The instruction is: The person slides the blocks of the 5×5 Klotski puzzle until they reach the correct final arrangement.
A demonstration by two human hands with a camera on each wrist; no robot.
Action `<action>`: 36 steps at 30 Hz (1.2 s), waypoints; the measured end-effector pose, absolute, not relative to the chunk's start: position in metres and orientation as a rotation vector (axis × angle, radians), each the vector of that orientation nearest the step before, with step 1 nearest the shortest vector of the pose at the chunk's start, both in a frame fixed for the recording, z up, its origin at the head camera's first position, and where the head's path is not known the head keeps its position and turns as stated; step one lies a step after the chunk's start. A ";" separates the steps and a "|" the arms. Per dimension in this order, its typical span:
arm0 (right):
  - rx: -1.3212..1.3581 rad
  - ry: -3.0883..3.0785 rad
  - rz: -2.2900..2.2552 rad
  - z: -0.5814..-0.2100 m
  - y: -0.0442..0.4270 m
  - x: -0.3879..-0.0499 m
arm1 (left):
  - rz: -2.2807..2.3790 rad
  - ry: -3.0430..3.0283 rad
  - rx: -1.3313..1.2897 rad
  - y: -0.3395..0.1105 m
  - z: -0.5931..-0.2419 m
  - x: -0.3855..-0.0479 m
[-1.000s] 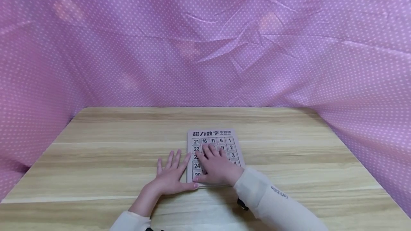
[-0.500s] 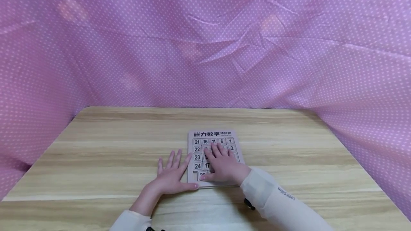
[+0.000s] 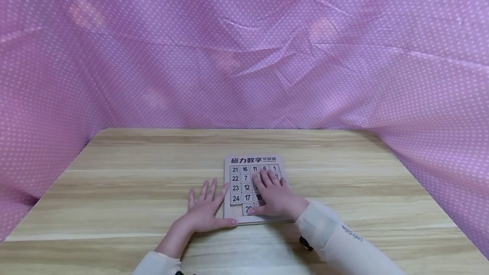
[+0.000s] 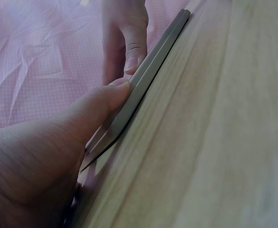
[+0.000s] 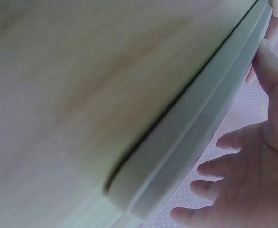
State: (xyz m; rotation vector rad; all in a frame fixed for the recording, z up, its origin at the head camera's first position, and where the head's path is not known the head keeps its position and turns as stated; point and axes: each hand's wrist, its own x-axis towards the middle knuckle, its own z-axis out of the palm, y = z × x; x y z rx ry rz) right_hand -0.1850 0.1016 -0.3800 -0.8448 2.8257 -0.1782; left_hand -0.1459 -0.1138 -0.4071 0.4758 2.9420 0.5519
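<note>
A number sliding puzzle (image 3: 250, 220) lies flat on the table, its numbered tiles in rows under a printed heading. My left hand (image 3: 204, 215) is spread at its left side, with the thumb resting on the front left corner and a fingertip at the left edge. Over the right part of the tiles my right hand (image 3: 276, 198) lies with fingers outstretched, hiding several numbers. Its thumb touches the tile marked 20 (image 3: 246, 209) in the front row. Left of that tile is a bare slot at the corner. In the left wrist view both thumbs meet the puzzle's rim (image 4: 136, 95).
The puzzle rests on a wood-grain table (image 3: 114, 190). Pink dotted cloth (image 3: 244, 54) hangs behind the table and along both sides. Pale sleeves (image 3: 336, 237) cover both forearms, and a black strap piece (image 3: 305, 243) shows below the right cuff.
My right hand has moved right, and the 20 tile has slid right with its thumb, baring the front left slot. The left hand stays in place.
</note>
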 end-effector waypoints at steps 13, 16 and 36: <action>-0.887 2.794 -0.111 -0.377 0.081 -0.202 | 0.577 2.934 0.490 -0.113 -0.413 -0.147; -0.869 2.808 -0.088 -0.377 0.071 -0.208 | 0.588 2.934 0.503 -0.114 -0.411 -0.147; -0.886 2.794 0.023 -0.381 0.065 -0.200 | 0.538 2.931 0.485 -0.118 -0.409 -0.149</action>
